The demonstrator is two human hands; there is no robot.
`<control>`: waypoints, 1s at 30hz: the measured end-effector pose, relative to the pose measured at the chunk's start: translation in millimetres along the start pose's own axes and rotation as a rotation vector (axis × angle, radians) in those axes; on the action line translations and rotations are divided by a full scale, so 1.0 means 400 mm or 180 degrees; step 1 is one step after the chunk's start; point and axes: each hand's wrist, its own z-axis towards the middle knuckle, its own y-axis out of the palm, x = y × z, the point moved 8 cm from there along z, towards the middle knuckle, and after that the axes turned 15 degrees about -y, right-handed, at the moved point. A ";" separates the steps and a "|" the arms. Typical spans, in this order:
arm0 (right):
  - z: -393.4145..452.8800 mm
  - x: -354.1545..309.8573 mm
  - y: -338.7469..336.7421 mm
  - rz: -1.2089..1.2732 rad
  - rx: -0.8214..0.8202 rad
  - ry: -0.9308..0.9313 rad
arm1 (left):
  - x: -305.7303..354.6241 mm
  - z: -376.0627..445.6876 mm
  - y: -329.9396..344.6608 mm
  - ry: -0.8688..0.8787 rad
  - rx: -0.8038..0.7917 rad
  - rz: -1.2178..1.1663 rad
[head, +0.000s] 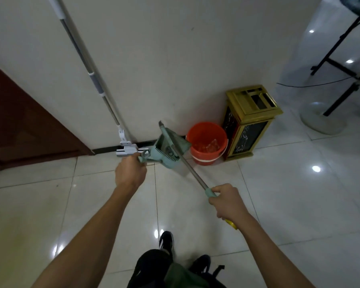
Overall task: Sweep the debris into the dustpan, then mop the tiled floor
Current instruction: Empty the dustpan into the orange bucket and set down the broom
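Two hands share the work: the left hand (131, 171) is closed around the teal dustpan's (168, 146) handle end, the right hand (227, 201) wrapped on the broom handle (188, 165), whose long axis runs from 4 o'clock up to 10 o'clock across the pan. At 3 o'clock sits an orange bucket (207, 142), then a gold bin (250, 119). A mop (96, 80) leans on the wall at 10 o'clock.
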 end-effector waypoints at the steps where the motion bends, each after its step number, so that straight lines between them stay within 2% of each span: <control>1: 0.009 -0.003 0.009 -0.0016 -0.0052 0.0030 | -0.009 0.004 0.005 -0.0047 -0.0015 -0.0034; 8: 0.115 -0.061 0.044 -0.0170 -0.0276 0.0153 | -0.105 0.082 0.019 -0.0396 -0.0069 -0.0518; 14: 0.243 -0.142 0.062 -0.0422 -0.0523 0.0219 | -0.159 0.207 0.024 -0.0534 -0.0150 -0.0598; 20: 0.360 -0.212 0.121 -0.0498 -0.0692 0.0231 | -0.144 0.333 0.065 -0.0535 -0.0311 -0.0541; 30: 0.597 -0.278 0.172 -0.0640 -0.0951 0.0244 | -0.039 0.495 0.181 -0.0167 -0.0606 -0.0021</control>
